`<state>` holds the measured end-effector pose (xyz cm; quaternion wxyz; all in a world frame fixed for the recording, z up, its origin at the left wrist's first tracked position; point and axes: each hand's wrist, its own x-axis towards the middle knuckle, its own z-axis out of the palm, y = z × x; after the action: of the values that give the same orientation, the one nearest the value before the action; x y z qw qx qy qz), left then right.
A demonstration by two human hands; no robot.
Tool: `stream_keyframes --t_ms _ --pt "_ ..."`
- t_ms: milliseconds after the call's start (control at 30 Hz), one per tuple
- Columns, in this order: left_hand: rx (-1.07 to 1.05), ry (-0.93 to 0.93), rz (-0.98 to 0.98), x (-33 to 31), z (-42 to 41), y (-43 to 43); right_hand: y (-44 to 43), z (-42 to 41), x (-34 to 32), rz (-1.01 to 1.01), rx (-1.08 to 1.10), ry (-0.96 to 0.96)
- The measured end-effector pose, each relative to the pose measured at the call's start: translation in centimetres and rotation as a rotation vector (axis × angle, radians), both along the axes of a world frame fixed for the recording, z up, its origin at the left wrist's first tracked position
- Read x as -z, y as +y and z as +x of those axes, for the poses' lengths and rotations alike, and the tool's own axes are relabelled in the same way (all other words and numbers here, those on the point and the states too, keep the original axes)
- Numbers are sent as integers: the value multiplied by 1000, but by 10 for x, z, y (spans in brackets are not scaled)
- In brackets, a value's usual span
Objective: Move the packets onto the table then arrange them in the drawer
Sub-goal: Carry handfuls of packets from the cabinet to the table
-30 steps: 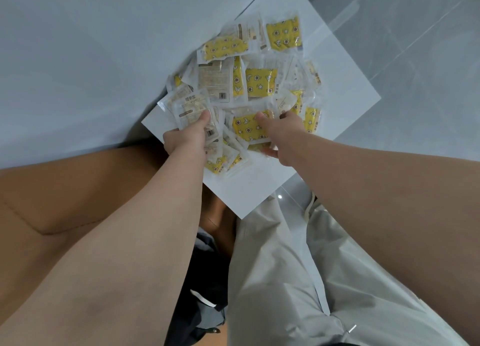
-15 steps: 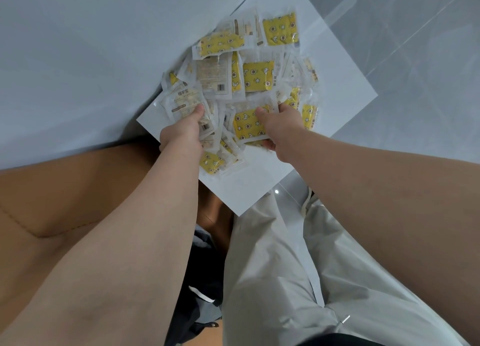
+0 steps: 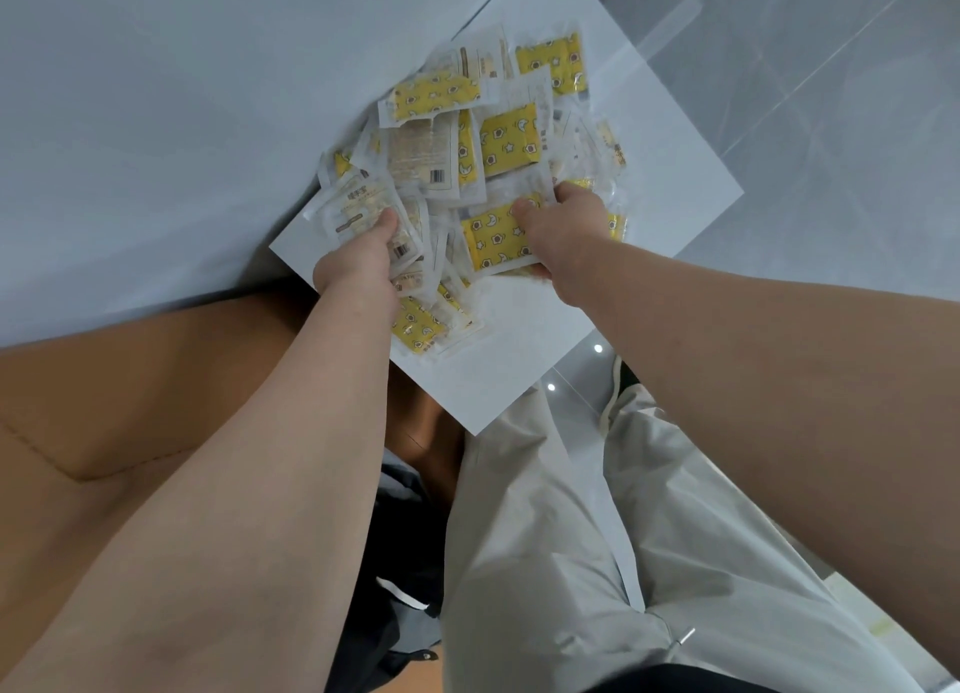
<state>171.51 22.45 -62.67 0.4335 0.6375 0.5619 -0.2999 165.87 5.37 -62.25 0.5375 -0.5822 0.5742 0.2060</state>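
Crinkly clear-and-yellow packets (image 3: 483, 157) heaped on white counter (image 3: 670, 172) near its front corner; left grip (image 3: 358, 263) and right grip (image 3: 558, 224) each closed on packets.

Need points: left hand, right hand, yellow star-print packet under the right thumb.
left hand (image 3: 358, 271), head view, back of the hand.
right hand (image 3: 563, 227), head view, knuckles.
yellow star-print plastic packet (image 3: 493, 242), head view, centre of its printed face.

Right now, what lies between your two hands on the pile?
In the head view, more overlapping packets fill the gap between the left hand and right hand; no bare white surface shows there.
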Motion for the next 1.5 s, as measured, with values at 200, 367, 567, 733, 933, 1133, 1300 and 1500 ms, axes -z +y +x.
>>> stream_keyframes --t_ms 200,367,567,733,933,1133,1300,1500 --pt "83 -136 98 8 -2 -3 -4 0 -4 -74 -113 -14" --pt "49 -165 23 5 4 -2 -11 -5 -11 -117 -179 -34" --pt "57 -157 24 8 12 5 -15 -14 -14 -144 -186 -42" --pt "-39 -202 -59 -2 11 6 -18 -20 -22 -147 -125 -51" --pt "-29 -123 -138 -24 14 7 -24 -28 -45 -151 -68 -60" --pt "-48 -140 -114 -60 14 4 -33 -38 -81 -155 -22 -55" --pt "-40 -220 -132 -102 12 -4 -39 -46 -118 -129 27 -78" --pt "-32 -248 -221 -160 8 -21 -49 -57 -170 -86 134 -132"
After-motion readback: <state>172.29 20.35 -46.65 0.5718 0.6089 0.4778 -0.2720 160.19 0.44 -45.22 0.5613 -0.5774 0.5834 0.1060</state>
